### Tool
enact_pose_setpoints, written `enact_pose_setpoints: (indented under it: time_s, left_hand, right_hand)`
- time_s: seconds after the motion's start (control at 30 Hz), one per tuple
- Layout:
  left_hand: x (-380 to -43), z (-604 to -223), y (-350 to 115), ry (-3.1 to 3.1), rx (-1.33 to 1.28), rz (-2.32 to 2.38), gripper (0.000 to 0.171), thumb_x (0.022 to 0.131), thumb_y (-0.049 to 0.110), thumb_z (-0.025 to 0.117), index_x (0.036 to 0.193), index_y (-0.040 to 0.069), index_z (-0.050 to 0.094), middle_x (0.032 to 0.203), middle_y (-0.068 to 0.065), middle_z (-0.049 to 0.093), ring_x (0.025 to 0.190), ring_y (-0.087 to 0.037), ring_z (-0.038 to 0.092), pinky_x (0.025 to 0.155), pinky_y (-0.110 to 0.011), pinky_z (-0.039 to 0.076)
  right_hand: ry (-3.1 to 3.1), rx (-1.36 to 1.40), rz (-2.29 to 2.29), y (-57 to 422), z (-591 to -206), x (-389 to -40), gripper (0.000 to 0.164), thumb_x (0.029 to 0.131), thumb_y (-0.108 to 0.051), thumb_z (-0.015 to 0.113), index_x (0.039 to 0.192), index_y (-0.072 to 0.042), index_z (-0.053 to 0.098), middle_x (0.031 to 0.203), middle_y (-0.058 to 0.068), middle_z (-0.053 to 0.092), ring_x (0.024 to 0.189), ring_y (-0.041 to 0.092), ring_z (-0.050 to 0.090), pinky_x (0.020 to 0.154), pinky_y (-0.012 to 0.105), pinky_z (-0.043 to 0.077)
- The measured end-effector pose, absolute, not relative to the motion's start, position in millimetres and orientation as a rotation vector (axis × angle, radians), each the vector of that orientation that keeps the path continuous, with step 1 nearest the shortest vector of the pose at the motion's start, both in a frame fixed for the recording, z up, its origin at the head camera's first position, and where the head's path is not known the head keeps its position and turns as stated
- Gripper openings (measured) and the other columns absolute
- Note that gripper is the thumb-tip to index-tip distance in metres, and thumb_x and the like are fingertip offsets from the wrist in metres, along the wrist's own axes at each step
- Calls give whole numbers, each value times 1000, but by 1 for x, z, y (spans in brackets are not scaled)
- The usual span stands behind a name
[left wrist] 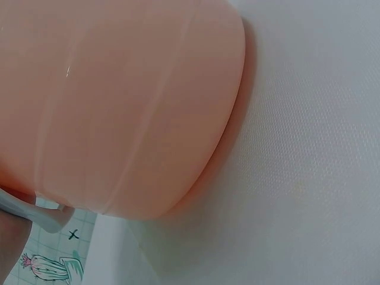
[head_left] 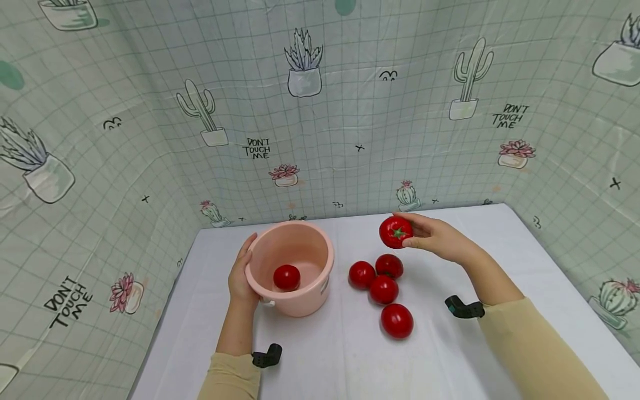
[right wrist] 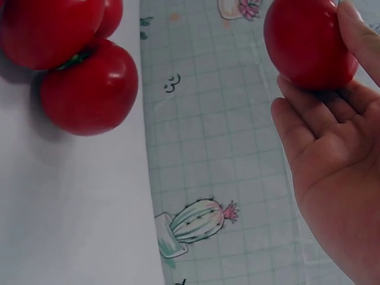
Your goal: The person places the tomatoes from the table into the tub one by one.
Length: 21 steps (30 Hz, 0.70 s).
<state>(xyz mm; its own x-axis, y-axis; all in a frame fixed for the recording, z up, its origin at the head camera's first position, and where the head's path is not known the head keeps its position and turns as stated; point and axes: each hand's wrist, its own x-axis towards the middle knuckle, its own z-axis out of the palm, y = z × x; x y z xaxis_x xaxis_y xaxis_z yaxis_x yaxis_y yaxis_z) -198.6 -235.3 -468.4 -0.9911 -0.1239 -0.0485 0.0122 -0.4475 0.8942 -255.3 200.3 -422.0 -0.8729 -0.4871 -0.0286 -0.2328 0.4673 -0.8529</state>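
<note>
A tomato (head_left: pixel 396 232) with a green stem star is held up by my right hand (head_left: pixel 440 238), thumb on one side and fingers on the other. In the right wrist view the same tomato (right wrist: pixel 312 44) sits between thumb and fingers. My left hand (head_left: pixel 242 278) holds the left side of a pink bucket (head_left: pixel 310 300), its fingers along the outer wall up to the rim. One tomato (head_left: pixel 287 277) lies inside the bucket. Below my right hand, several loose tomatoes (head_left: pixel 384 289) lie on the table, three of them clustered together.
A white cloth covers the table (head_left: pixel 340 355). Behind it and at both sides hangs a grid-patterned curtain (head_left: pixel 340 122) printed with cacti. The bucket has a light grey handle (left wrist: pixel 41 215), seen in the left wrist view. Each wrist wears a black camera mount (head_left: pixel 465 307).
</note>
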Motion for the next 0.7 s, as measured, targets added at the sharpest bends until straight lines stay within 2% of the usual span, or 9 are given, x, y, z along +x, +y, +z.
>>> enact_pose_setpoints:
  time_s: [0.07,0.37,0.6,0.7]
  left_hand:
    - [-199,-469,-236,-1607,163,-2601,46,103,25,29,147,28,45,152,8,44,140,-15,40,120,-38,31]
    - [-200,-471,-237,-1630,162,-2590,46,103,27,29,146,31,45,152,10,44,140,-14,40,120,-38,32]
    - [-199,-470,-237,-1627,143,-2598,47,103,27,28,147,30,45,153,10,43,140,-15,39,121,-39,30]
    - [-199,-470,-238,-1625,145,-2601,47,103,27,29,147,30,45,153,10,43,140,-15,39,121,-39,30]
  right_hand:
    - [2447,-638,-1356,196,-416,-258,71,92,-37,68,153,-24,36,146,13,52,133,33,53,103,50,50]
    - [2421,-669,-1324,178,-390,-267,69,90,-40,70,151,-34,38,140,8,59,128,27,57,103,50,49]
    - [2391,-717,-1293,164,-375,-272,71,88,-44,71,151,-36,38,148,1,51,136,28,50,107,52,46]
    - [2383,-740,-1275,154,-370,-273,73,87,-45,72,151,-35,39,146,0,53,133,28,52,106,51,47]
